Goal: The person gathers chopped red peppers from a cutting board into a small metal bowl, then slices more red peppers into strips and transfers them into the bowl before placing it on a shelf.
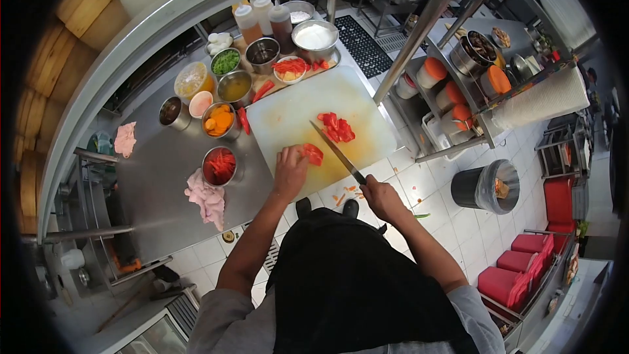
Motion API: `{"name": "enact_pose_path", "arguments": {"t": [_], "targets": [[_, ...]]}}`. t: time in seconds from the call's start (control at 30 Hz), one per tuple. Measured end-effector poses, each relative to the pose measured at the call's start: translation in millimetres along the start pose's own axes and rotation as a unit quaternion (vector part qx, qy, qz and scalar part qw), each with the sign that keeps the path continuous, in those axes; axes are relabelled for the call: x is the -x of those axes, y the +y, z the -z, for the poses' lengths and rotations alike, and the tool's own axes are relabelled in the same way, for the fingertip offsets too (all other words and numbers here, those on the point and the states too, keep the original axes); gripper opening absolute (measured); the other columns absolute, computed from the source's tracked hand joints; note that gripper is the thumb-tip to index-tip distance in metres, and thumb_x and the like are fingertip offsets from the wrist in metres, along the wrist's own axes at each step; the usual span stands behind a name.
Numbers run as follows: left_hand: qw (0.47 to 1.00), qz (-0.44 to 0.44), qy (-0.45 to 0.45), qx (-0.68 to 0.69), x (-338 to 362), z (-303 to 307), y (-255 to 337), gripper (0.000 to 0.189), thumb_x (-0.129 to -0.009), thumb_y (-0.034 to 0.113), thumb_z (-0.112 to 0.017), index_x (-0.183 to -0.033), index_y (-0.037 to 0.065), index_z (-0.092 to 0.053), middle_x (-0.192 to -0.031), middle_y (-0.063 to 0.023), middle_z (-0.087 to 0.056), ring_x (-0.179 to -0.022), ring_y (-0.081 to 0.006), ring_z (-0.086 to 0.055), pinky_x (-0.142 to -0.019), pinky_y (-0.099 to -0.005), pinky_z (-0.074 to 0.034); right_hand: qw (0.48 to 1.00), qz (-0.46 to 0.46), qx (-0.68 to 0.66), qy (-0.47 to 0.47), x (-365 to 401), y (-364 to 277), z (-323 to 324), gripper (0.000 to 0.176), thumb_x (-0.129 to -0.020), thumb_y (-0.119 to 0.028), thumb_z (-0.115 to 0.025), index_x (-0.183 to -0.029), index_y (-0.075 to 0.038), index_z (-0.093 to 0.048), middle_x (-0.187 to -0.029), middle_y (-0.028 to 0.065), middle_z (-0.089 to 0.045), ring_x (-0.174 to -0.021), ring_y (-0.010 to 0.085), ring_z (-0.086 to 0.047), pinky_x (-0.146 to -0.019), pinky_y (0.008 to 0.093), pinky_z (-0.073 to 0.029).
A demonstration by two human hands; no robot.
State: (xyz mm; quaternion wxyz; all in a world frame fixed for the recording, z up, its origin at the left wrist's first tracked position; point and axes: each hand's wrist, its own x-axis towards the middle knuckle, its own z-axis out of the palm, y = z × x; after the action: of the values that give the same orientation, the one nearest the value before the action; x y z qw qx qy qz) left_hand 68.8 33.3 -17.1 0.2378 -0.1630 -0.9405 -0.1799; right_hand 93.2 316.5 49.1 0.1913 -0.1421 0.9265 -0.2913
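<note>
Just against the half-curled left hand (292, 169), its grip unclear, lies red pepper (315, 155); right hand (382, 199) grips knife (338, 151).

Pink cloths (206, 200): on the table (151, 203), left of the left grip (290, 169), one farther off
Squeeze bottles (262, 14): upright, well beyond the left grip
Trash bin (470, 187): lined with a bag (506, 203), right of the right grip (383, 198)
Black mat (362, 46): on the floor (452, 236), far beyond both grips
</note>
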Motion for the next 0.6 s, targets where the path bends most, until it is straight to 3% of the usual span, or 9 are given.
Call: {"name": "enact_pose_path", "arguments": {"t": [0.23, 0.37, 0.47, 0.6], "targets": [[0.998, -0.019, -0.054, 0.034, -10.3, 6.0, -28.5, 0.013, -0.081, 0.005, -0.064, -0.093, 0.007, -0.068, -0.096, -0.0063, -0.055, -0.097, -0.0247, -0.055, -0.083, -0.0396, -0.044, 0.987, 0.083, 0.129, -0.042, 12.7, 7.5, 33.3, 0.024, -0.101, -0.026, -0.055, -0.103, -0.003, -0.051, -0.079, 0.0220, -0.067, -0.075, 0.0428, -0.067, -0.067, 0.0531, -0.054], [0.996, -0.040, -0.072, 0.042, -15.2, 8.9, -31.8, 0.013, -0.082, 0.004, -0.062, -0.095, 0.006, -0.067, -0.095, -0.0061, -0.056, -0.097, -0.0249, -0.055, -0.083, -0.0397, -0.044, 0.974, 0.072, 0.203, -0.075, 2.0, 5.0, 44.9, 0.023, -0.099, -0.025, -0.056, -0.106, -0.003, -0.053, -0.077, 0.0206, -0.067, -0.074, 0.0401, -0.069, -0.064, 0.0514, -0.055], [0.995, -0.040, -0.076, 0.051, -12.3, 7.0, -35.5, 0.016, -0.083, 0.004, -0.062, -0.098, 0.004, -0.066, -0.098, -0.0085, -0.055, -0.097, -0.0273, -0.054, -0.084, -0.0406, -0.042, 0.976, 0.078, 0.197, -0.054, -5.8, 19.6, 18.5, 0.023, -0.099, -0.025, -0.055, -0.108, -0.003, -0.053, -0.078, 0.0208, -0.068, -0.074, 0.0398, -0.069, -0.064, 0.0519, -0.055], [0.995, -0.024, -0.076, 0.063, -1.1, 9.0, -29.0, 0.015, -0.082, 0.003, -0.063, -0.097, 0.004, -0.065, -0.099, -0.0086, -0.056, -0.098, -0.0278, -0.055, -0.085, -0.0416, -0.042, 0.995, 0.076, 0.048, -0.035, -28.5, 22.9, -10.0, 0.025, -0.101, -0.025, -0.055, -0.101, -0.001, -0.050, -0.072, 0.0265, -0.064, -0.074, 0.0486, -0.064, -0.064, 0.0574, -0.051]]}}
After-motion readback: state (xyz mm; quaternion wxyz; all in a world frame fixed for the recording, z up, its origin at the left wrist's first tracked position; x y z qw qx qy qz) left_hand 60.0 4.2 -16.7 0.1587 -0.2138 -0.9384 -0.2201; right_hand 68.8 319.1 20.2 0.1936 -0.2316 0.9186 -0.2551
